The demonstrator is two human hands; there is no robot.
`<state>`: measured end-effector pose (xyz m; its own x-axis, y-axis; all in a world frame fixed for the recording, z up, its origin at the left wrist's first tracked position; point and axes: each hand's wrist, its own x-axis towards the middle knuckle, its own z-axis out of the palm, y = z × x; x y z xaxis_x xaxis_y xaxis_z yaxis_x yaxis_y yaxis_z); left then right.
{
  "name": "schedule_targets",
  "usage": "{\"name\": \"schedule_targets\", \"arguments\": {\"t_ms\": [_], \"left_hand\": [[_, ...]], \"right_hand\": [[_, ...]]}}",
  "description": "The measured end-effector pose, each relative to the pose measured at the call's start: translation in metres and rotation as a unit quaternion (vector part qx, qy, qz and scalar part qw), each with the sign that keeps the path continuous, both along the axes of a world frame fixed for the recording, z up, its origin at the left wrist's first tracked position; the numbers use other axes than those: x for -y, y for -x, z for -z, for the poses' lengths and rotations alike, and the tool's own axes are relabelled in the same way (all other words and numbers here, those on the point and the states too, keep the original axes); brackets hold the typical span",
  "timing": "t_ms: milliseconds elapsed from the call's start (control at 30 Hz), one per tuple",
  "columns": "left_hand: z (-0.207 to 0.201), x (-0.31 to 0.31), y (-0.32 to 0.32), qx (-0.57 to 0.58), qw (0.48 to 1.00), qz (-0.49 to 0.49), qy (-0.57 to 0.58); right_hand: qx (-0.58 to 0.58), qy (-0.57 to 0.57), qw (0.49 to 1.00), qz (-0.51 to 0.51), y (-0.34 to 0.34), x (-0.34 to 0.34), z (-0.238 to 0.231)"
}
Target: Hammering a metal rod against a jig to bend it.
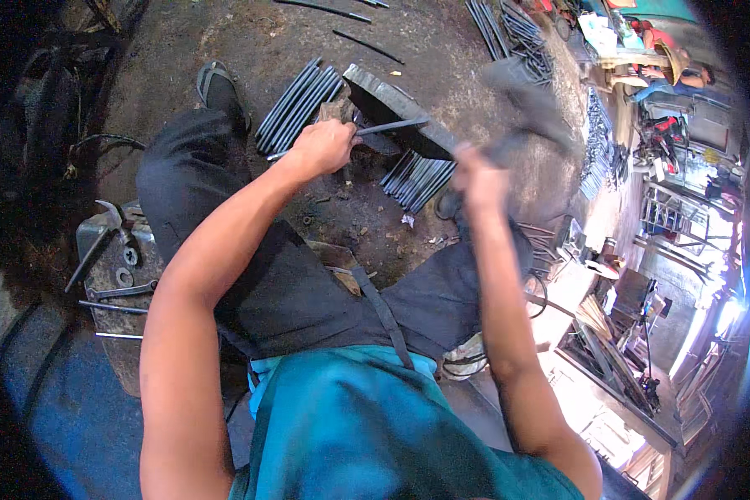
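My left hand [329,146] is closed around a thin dark metal rod [392,127]. The rod's far end lies across the top of a long dark iron block [396,104] that serves as an anvil between my legs. My right hand [481,182], smeared by motion, is closed at the block's right end. Beyond it a dark, heavily blurred shape [529,104] looks like the head of a hammer in my grip; its outline cannot be made out. Bundles of similar rods lie left of the block [300,108] and below it [417,179].
At my left, a worn metal box [133,342] carries a claw hammer [111,215], a wrench [123,290] and washers. Loose rods [368,47] and a larger rod pile [521,37] lie on the floor ahead. A person [671,79] sits far right, near racks and frames.
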<state>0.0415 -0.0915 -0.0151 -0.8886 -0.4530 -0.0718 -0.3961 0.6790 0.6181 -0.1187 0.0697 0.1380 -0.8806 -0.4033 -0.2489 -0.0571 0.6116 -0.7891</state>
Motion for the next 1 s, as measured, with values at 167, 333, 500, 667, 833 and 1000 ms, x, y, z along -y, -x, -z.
{"name": "schedule_targets", "arguments": {"t_ms": [167, 333, 500, 667, 833, 1000], "left_hand": [[0.003, 0.010, -0.011, 0.138, 0.988, 0.062, -0.031], [-0.017, 0.000, -0.019, 0.127, 0.991, 0.050, -0.013], [-0.046, -0.009, -0.005, 0.025, 0.997, 0.063, -0.041], [-0.025, -0.003, 0.008, 0.032, 0.998, -0.024, -0.057], [0.004, 0.002, 0.008, 0.075, 0.994, -0.019, -0.071], [-0.004, 0.008, 0.015, 0.109, 0.992, 0.024, -0.060]], "right_hand": [[0.181, 0.010, 0.981, 0.061, 0.030, -0.024, 0.013], [0.051, 0.042, 0.998, 0.003, 0.057, -0.017, -0.100], [-0.128, 0.186, 0.970, -0.087, 0.069, -0.032, -0.233], [-0.045, 0.376, 0.872, -0.312, 0.109, -0.021, -0.315], [-0.200, 0.363, 0.889, -0.196, 0.052, 0.016, -0.224], [-0.264, -0.015, 0.963, -0.061, 0.027, -0.023, 0.049]]}}
